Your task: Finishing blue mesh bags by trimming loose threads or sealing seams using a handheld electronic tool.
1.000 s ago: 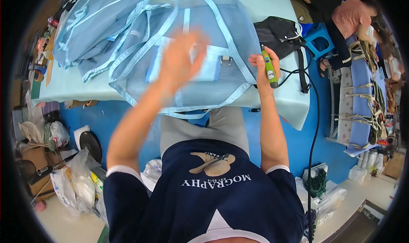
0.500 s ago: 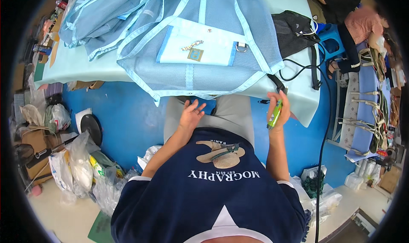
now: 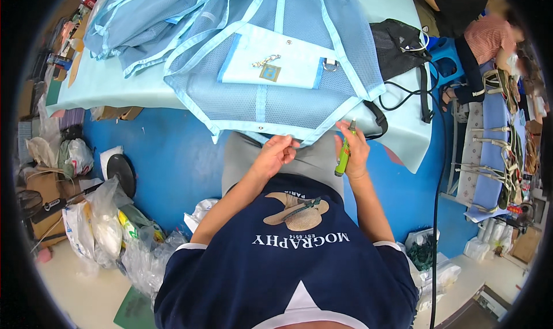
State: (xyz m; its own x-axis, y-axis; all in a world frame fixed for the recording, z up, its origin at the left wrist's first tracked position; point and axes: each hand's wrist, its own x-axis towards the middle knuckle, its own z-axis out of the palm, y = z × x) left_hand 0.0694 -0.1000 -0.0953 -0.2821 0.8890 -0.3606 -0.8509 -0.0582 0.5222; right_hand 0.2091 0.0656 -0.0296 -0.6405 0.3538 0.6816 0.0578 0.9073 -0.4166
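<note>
Left hand (image 3: 273, 156) has risen to hem (image 3: 247, 126) of mesh bag (image 3: 230, 99), fingers curled; pinching, I can't tell. Right hand (image 3: 358, 154), moved inward, grips green tool (image 3: 343, 158). Bag lies on table (image 3: 138, 93), hem overhanging, likely for easy reach.

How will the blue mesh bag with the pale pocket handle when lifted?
The mesh bag likely flops: similar mesh beside it lies in folds. It looks light, being thin netting. Its pocket may sag less, as that panel lies flat.
</note>
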